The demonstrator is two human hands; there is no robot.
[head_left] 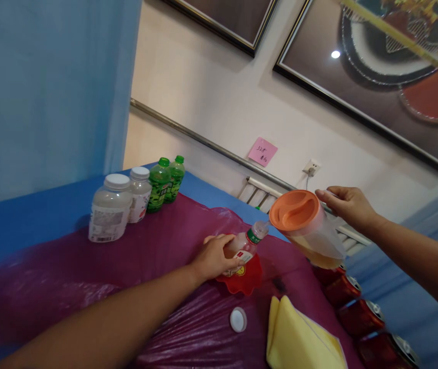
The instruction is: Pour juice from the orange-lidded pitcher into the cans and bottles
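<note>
My left hand (214, 258) is wrapped round a clear plastic bottle (243, 246) with a green neck band and a red-and-white label. The bottle is uncapped and appears tilted in this slanted view, above a red scalloped dish (246, 281). By its handle, my right hand (351, 205) grips a translucent pitcher (314, 236) with an orange lid (294, 211). Pale yellowish liquid shows inside the tipped pitcher, whose spout is at the bottle's mouth. Whether liquid is flowing I cannot tell. A white cap (238, 320) lies on the purple plastic sheet (188, 328) nearby.
Two white-lidded jars (109, 212) and two green bottles (160, 187) stand at the left back. Several red cans (361, 316) line the right edge. A folded yellow cloth (303, 338) lies in front. Behind the blue table (49, 215) are a wall rail (203, 138) and a socket (311, 167).
</note>
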